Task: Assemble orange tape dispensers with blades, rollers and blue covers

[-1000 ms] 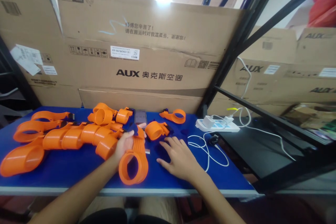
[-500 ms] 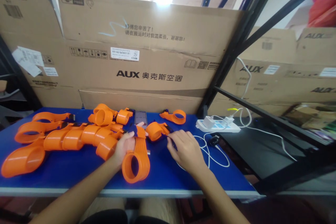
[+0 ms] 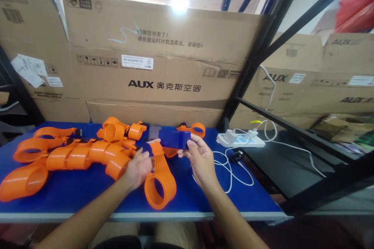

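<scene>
My left hand [image 3: 140, 169] is closed around the head end of an orange tape dispenser [image 3: 160, 186], whose ring hangs toward the table's front edge. Dark blue material shows at that head, beside my fingers. Thumb and fingers of my right hand [image 3: 201, 159] pinch the right end of a flat, glossy blue strip [image 3: 174, 140]. The strip stretches left toward the dispenser's head; whether it joins there I cannot tell. Behind the strip, another orange dispenser [image 3: 170, 152] is mostly hidden. One more dispenser [image 3: 198, 129] lies farther back, partly covered by the strip's end.
Several orange dispensers [image 3: 80, 157] lie across the left of the blue table [image 3: 87, 190]. A phone [image 3: 154, 131] lies near the back. White cables [image 3: 230, 171] and a power strip [image 3: 241, 139] are at right. A large cardboard box [image 3: 163, 66] stands behind, beside a black rack post [image 3: 248, 74].
My right hand has gone from beside the dispenser on the table to holding up the blue strip. The dispenser in my left hand has shifted slightly right.
</scene>
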{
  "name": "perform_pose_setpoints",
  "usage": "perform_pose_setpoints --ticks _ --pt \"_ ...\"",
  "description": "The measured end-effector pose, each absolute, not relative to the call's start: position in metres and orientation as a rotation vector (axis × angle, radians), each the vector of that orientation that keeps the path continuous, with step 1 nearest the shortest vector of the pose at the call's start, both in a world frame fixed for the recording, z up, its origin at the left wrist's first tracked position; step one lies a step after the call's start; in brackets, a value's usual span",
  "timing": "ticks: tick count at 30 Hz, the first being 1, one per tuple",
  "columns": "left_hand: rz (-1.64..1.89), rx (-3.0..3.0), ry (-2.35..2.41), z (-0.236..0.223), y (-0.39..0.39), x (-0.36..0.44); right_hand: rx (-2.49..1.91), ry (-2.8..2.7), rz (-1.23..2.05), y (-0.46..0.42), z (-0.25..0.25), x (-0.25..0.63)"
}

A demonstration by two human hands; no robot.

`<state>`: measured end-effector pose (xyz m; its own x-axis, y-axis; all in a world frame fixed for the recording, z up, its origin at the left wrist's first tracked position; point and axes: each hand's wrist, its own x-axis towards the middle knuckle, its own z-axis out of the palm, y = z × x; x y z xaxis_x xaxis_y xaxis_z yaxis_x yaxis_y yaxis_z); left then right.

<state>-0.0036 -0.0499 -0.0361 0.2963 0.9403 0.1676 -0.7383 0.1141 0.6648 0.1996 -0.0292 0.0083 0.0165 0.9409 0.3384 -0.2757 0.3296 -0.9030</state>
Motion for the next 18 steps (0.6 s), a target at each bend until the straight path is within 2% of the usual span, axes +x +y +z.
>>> perform_pose_setpoints --ticks 3,7,10,13,18 --pt "1.279 0.747 0.306 -0.036 -0.050 -0.004 -0.843 -1.291 0.919 -0.026 -0.001 0.201" --pt "1.286 0.743 0.315 -0.034 -0.049 -0.003 -0.948 -1.718 0.291 -0.027 0.006 0.210" --pt "1.281 0.729 0.307 -0.033 -0.049 -0.002 -0.950 -2.111 0.013 -0.031 0.019 0.215" --pt "1.291 0.734 0.304 -0.035 -0.049 -0.002 -0.994 -2.246 -0.016 -0.032 0.025 0.214" --pt "1.387 0.782 0.342 -0.039 -0.045 -0.002 -0.978 -2.013 0.188 -0.029 0.017 0.207"
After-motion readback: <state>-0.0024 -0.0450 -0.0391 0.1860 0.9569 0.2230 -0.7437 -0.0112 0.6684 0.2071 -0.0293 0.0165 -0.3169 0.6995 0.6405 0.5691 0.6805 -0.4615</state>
